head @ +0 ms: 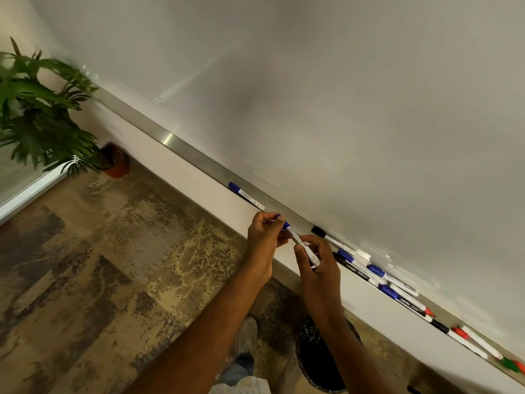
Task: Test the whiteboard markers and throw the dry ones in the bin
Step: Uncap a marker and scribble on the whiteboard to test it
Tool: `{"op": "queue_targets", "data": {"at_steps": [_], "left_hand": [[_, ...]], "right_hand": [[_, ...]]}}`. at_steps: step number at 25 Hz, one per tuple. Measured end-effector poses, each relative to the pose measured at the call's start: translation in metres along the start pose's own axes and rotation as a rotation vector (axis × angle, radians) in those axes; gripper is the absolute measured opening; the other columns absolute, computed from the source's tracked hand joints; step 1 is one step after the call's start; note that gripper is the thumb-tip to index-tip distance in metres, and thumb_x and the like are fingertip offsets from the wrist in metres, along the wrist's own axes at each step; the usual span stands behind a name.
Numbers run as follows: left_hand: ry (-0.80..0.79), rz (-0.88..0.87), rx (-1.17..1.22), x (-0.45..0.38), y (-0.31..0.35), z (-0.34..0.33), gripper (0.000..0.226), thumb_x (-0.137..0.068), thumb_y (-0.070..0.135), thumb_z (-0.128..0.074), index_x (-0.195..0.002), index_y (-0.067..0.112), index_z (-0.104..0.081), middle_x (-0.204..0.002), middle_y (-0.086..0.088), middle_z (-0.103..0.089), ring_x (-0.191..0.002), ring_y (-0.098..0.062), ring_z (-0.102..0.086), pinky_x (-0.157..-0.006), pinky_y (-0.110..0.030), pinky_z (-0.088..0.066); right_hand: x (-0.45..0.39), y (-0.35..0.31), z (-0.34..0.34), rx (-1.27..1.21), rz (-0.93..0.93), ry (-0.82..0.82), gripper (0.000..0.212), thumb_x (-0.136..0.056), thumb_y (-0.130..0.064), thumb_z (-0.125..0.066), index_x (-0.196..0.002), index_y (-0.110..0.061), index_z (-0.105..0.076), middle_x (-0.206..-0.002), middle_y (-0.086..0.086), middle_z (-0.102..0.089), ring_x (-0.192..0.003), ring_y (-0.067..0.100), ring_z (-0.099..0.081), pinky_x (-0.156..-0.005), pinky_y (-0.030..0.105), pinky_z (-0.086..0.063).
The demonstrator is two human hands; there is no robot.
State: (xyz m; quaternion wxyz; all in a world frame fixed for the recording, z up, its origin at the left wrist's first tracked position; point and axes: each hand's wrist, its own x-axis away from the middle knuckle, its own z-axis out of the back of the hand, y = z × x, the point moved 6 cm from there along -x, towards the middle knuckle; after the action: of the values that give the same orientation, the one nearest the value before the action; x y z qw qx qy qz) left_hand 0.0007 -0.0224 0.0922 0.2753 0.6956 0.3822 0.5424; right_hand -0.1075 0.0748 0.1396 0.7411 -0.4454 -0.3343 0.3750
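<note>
Both my hands hold one blue-capped white marker [298, 240] just below the whiteboard [341, 109]. My left hand [264, 240] pinches its blue cap end; my right hand [315, 265] grips its white barrel. One blue marker [245, 195] lies alone on the metal tray [199, 157] to the left. Several markers [397, 285] with blue, black, red and green caps lie in a heap on the tray to the right. A black bin [318, 359] stands on the floor under my right forearm.
A potted plant [42, 115] stands in the left corner by the wall. The floor [99, 265] is mottled brown tile. My shoe and trouser leg show at the bottom, beside the bin.
</note>
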Motion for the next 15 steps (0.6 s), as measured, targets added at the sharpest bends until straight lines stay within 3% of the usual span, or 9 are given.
{"op": "queue_targets", "data": {"at_steps": [5,10,15], "left_hand": [[0.066,0.018,-0.004,-0.044,-0.003,0.031,0.024,-0.097,0.013,-0.066,-0.120,0.009,-0.060,-0.108,-0.015,-0.072,-0.083,-0.018,-0.071,-0.072,-0.026,-0.059],[0.139,-0.041,-0.134,-0.099,-0.005,0.058,0.016,-0.095,0.016,-0.069,-0.108,0.013,-0.060,-0.102,-0.017,-0.073,-0.077,-0.020,-0.072,-0.066,-0.025,-0.057],[0.136,-0.130,-0.319,-0.153,0.001,0.077,0.012,-0.096,0.011,-0.066,-0.104,0.013,-0.058,-0.105,-0.021,-0.070,-0.074,-0.023,-0.069,-0.065,-0.027,-0.058]], "right_hand": [[-0.039,0.022,-0.037,0.169,-0.049,-0.092,0.023,-0.102,-0.020,-0.062,-0.123,-0.030,-0.063,-0.116,-0.007,-0.056,-0.099,0.000,-0.054,-0.072,0.003,-0.044],[-0.081,0.038,-0.072,0.342,0.002,-0.175,0.026,-0.102,-0.023,-0.064,-0.128,-0.023,-0.068,-0.118,-0.007,-0.063,-0.095,-0.005,-0.055,-0.077,0.009,-0.039],[-0.129,0.050,-0.108,0.514,0.059,-0.267,0.028,-0.103,-0.021,-0.061,-0.129,-0.023,-0.067,-0.120,-0.007,-0.066,-0.097,0.003,-0.057,-0.078,0.007,-0.038]]}}
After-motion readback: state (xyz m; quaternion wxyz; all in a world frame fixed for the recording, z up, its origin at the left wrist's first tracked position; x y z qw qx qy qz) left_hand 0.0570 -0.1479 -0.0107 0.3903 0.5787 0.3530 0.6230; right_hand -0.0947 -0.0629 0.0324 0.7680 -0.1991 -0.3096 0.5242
